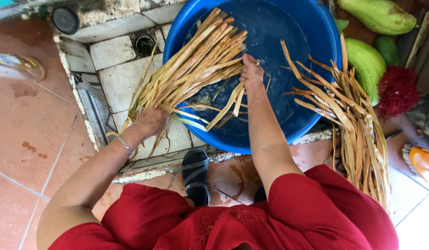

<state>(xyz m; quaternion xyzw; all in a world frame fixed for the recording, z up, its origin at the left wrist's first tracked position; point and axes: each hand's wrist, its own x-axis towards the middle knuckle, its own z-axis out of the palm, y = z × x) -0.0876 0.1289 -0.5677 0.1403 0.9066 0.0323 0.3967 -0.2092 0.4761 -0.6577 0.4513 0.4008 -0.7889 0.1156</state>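
Tiled floor; both hands hold stalks [196, 65] slanting across basin [316, 28].

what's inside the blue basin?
The blue basin holds water and a few loose stalks. The left hand grips a stalk bundle lying across it; the right hand presses there. The bottom beneath the bundle is hidden.

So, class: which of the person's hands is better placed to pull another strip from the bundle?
Probably the right hand: it sits at the bundle over the blue basin, while the left hand grips its end.
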